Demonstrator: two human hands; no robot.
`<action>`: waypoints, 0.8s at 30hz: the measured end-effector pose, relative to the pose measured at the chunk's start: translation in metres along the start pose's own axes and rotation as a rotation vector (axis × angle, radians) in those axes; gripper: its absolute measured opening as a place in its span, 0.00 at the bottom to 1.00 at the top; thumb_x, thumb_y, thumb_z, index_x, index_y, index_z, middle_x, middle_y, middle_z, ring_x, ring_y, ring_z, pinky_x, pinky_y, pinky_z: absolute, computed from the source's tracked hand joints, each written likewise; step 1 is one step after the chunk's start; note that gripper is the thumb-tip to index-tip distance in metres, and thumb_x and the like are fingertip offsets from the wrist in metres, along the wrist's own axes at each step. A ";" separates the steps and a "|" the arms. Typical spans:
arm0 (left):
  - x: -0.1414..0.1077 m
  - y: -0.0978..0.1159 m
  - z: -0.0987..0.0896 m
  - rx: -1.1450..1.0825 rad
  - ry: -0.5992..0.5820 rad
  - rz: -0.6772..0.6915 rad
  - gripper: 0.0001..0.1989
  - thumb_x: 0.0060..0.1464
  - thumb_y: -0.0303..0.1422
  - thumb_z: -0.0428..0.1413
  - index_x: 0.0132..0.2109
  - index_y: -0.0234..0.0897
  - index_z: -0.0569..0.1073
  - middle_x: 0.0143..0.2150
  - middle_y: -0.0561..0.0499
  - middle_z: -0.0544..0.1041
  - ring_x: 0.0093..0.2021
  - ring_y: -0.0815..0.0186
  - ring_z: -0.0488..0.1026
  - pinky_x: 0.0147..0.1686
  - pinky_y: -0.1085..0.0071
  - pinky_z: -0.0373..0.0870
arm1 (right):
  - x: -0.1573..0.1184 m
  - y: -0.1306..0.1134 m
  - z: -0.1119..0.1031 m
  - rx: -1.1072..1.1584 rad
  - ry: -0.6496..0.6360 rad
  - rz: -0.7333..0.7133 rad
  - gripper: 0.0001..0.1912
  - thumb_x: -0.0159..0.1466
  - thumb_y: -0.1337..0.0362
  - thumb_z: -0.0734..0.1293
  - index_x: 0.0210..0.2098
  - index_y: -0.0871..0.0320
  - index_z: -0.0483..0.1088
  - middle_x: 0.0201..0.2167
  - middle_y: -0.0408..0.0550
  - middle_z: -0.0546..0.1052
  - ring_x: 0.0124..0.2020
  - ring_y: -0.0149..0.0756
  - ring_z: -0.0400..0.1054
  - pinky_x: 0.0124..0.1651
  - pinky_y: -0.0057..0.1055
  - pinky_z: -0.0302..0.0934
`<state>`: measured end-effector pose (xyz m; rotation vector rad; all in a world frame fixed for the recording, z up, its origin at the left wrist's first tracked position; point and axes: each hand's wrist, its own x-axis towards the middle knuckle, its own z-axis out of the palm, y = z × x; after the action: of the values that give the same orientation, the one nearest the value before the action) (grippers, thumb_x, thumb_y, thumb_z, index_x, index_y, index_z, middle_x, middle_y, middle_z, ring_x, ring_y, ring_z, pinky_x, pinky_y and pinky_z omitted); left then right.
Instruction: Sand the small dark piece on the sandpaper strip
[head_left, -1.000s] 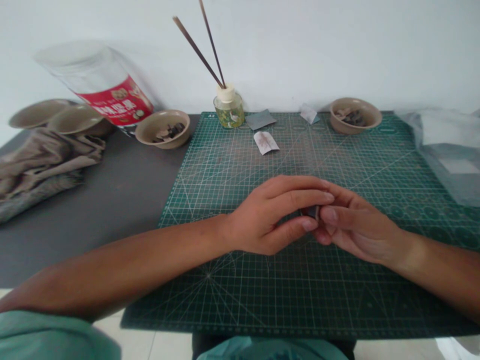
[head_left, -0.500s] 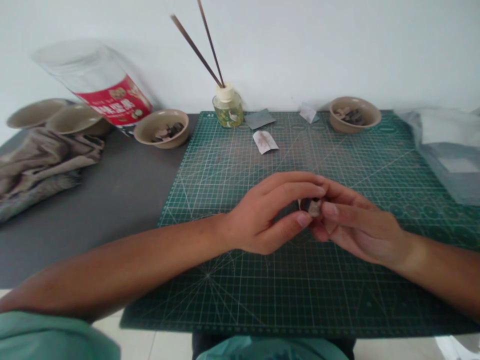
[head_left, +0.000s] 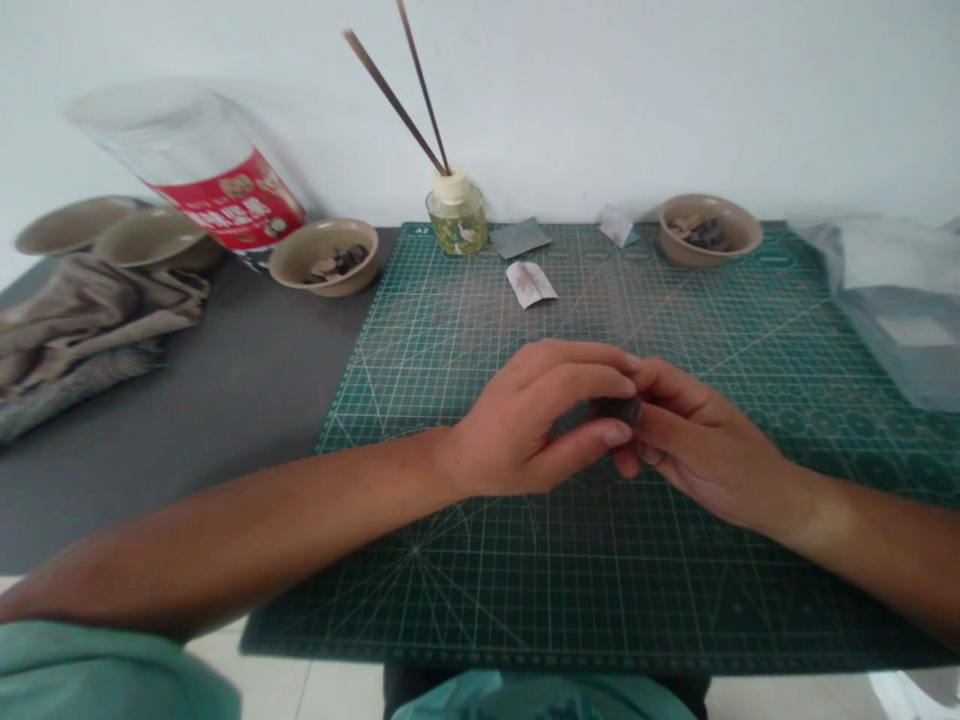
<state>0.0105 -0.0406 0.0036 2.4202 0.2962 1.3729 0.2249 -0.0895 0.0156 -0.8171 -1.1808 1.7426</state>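
Note:
Over the middle of the green cutting mat (head_left: 525, 580), my left hand (head_left: 544, 420) and my right hand (head_left: 709, 445) meet at the fingertips. Between them is a small dark piece (head_left: 621, 409), mostly covered by the fingers. The fingers of both hands are closed on it, my left hand from the left and my right hand from the right. Its full shape is hidden. Beyond the hands lie a white paper scrap with brownish smudges (head_left: 529, 284) and a grey sheet (head_left: 520, 238).
Bowls with small pieces stand at the back right (head_left: 697, 257) and left (head_left: 322, 285). A reed diffuser (head_left: 457, 215) is at the back. At left are a tilted plastic jar (head_left: 232, 205), brown cloth (head_left: 97, 310) and more bowls. A plastic bag (head_left: 900, 310) lies right.
The held piece has turned between the fingers, so a dark side shows where a paler face showed before. My hands have shifted slightly, fingers still together.

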 end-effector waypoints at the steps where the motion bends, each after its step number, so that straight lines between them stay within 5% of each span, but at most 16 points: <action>1: 0.000 0.000 0.000 0.002 -0.009 0.006 0.13 0.75 0.38 0.60 0.60 0.39 0.74 0.59 0.40 0.83 0.61 0.59 0.82 0.58 0.62 0.82 | 0.000 0.001 0.000 -0.012 0.004 0.000 0.13 0.69 0.51 0.80 0.41 0.52 0.79 0.32 0.37 0.79 0.27 0.28 0.75 0.31 0.25 0.71; 10: 0.001 -0.001 0.001 0.015 0.017 -0.001 0.16 0.72 0.42 0.64 0.59 0.40 0.74 0.58 0.42 0.84 0.60 0.59 0.83 0.58 0.63 0.83 | -0.003 -0.003 -0.003 0.188 -0.103 0.061 0.11 0.71 0.52 0.77 0.45 0.52 0.83 0.34 0.41 0.82 0.31 0.31 0.79 0.37 0.27 0.75; 24: -0.001 -0.002 0.002 -0.078 0.004 -0.001 0.16 0.72 0.40 0.63 0.59 0.36 0.75 0.58 0.38 0.83 0.62 0.57 0.82 0.58 0.62 0.82 | -0.003 0.000 0.000 0.178 -0.070 0.091 0.16 0.72 0.47 0.76 0.44 0.54 0.79 0.35 0.40 0.75 0.31 0.28 0.71 0.34 0.24 0.72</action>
<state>0.0119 -0.0396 0.0012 2.3538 0.2406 1.3630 0.2260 -0.0925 0.0162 -0.7176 -1.0295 1.9343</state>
